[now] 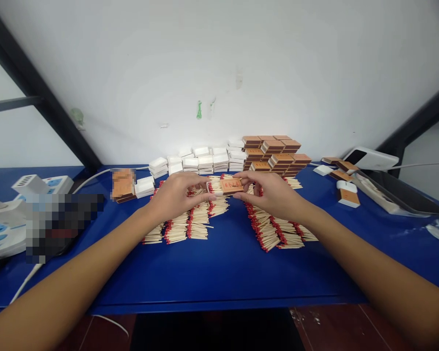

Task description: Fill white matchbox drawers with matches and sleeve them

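Note:
Between my two hands is a matchbox, its orange-brown sleeve (231, 185) partly over a white inner tray (215, 188) filled with red-tipped matches. The fingers of my left hand (177, 195) pinch the tray's left end. On the right, my right hand (269, 192) grips the sleeve end with thumb and fingers. Rows of loose matches (177, 229) lie on the table below my left hand, and more loose matches (278, 231) lie under my right hand.
White inner trays (205, 161) are stacked along the wall, beside stacked brown matchboxes (272, 153). More boxes (123, 185) stand at left, near a power strip (58, 187) with cables. At right are a white device (371, 160) and a dark open case (406, 192) on the blue table (219, 278).

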A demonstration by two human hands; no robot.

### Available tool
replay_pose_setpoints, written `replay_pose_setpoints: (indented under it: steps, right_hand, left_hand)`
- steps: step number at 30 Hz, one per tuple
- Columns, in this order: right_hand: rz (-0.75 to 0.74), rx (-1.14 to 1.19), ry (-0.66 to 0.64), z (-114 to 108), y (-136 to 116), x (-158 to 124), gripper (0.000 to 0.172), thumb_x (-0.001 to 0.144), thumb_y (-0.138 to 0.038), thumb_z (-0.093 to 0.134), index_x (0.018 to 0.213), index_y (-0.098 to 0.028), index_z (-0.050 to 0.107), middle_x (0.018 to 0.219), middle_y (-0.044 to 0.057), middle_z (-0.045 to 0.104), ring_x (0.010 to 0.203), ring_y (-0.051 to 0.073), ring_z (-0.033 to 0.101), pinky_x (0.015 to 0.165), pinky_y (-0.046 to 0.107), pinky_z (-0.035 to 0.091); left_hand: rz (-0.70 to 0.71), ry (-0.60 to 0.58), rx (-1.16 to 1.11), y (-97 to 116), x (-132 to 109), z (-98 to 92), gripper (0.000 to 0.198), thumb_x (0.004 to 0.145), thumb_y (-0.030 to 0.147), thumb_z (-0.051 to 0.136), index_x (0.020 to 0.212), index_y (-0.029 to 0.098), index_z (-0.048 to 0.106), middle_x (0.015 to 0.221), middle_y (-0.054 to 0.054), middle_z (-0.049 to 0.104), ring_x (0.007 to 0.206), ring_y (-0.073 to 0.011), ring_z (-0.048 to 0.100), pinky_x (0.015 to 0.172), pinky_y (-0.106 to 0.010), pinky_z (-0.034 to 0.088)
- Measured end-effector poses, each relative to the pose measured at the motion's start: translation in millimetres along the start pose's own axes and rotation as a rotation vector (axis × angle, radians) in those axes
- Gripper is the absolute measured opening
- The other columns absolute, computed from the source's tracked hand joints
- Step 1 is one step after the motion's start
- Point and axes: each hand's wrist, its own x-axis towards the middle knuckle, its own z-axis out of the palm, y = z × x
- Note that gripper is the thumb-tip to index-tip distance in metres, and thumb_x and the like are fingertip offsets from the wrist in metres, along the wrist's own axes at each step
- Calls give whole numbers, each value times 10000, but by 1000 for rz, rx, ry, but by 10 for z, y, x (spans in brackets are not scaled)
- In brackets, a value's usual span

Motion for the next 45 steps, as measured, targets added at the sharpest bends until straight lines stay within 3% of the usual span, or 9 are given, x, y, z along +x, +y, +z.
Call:
replay_pose_setpoints:
  steps: [5, 11, 17, 27, 35, 41, 45]
  right_hand:
    - [31, 92, -34, 29, -77, -25, 522, 976, -501, 703, 1421, -230, 673, 991, 67, 796, 678, 194, 660, 627, 339, 543]
    - [-115, 65, -38, 154, -169, -76, 523, 1043, -415, 626, 1541, -258, 587, 1420, 133, 715, 1044, 279, 729, 829, 419, 610]
    - [-133, 71, -121, 253, -280, -165, 569, 1084, -399, 566, 1631, -275, 465, 1435, 156, 659, 1264, 327, 650, 1029, 516, 574]
    - [-121, 48, -87, 226, -346, -173, 541, 1087, -323, 554, 1612, -244, 451, 1301, 155, 639, 1115, 293, 668, 973, 481, 578]
    - [-148, 91, -56, 276, -360, -186, 596, 1063, -275, 574, 1640, -260, 426, 1275, 147, 646, 1117, 295, 665, 993, 520, 585]
    - [-104, 150, -57, 252, -374, -164, 613, 1059, -259, 559, 1655, -231, 419, 1067, 107, 646, 1023, 289, 662, 915, 505, 599]
    - [-113, 229, -34, 280, -404, -162, 618, 1044, -241, 559, 1645, -212, 418, 1121, 105, 606, 907, 233, 654, 870, 476, 611]
  left_hand:
    - [20, 10, -23, -2, -3, 24, 502, 977, 672, 670, 1104, 205, 802, 868, -40, 762, 772, -174, 681, 707, -307, 490]
    - [7, -17, -64, 24, -34, 77, 594, 856, 758, 731, 1070, 208, 797, 896, -38, 771, 797, -178, 668, 720, -305, 484]
    - [75, 7, -63, 36, -49, 114, 664, 773, 823, 734, 957, 187, 784, 814, -29, 746, 727, -166, 631, 655, -290, 458]
    - [131, 66, -25, 77, -64, 126, 540, 825, 663, 824, 1045, 173, 766, 825, -13, 753, 742, -159, 645, 644, -276, 472]
    - [173, 108, -9, 54, -77, 151, 542, 794, 668, 829, 993, 169, 757, 801, -17, 742, 725, -160, 646, 644, -281, 479]
    - [167, 145, 6, 65, -63, 126, 439, 843, 587, 843, 998, 185, 760, 821, -18, 729, 737, -157, 643, 666, -279, 472]
    - [214, 185, 18, 51, -63, 128, 414, 815, 543, 880, 951, 179, 736, 792, -5, 714, 714, -152, 632, 657, -274, 472]
